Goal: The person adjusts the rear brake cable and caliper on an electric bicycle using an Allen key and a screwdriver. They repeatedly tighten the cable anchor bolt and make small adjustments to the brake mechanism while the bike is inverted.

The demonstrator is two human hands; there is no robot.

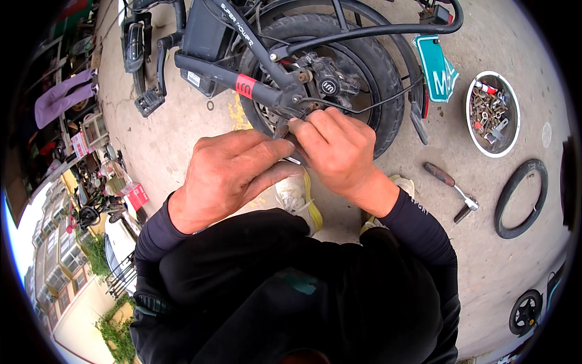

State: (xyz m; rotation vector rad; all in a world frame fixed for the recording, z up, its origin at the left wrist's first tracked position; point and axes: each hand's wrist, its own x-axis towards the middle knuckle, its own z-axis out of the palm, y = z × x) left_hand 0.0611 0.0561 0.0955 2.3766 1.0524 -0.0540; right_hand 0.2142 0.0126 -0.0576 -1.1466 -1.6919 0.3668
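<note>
My left hand [227, 170] is closed in a pinch, with a thin, pale metal edge [293, 161] showing at its fingertips. Beside it my right hand [336, 145] is closed too, thumb and forefinger pressed together on something small. A dark, narrow piece [282, 130] shows between the two sets of fingertips; its kind I cannot make out. Both hands are just in front of the rear wheel [388, 118] of a black electric bike [260, 91]. My right fingers hide part of the hub, near a black brake caliper [327, 85] and a thin cable [364, 110].
On the concrete to the right lie a ratchet wrench [451, 185] and a black tyre [503, 209]. A white bowl [518, 115] holds mixed bolts and hardware. A cracked green plate [433, 67] hangs by the rear fender. My shoes [294, 197] stand below the wheel.
</note>
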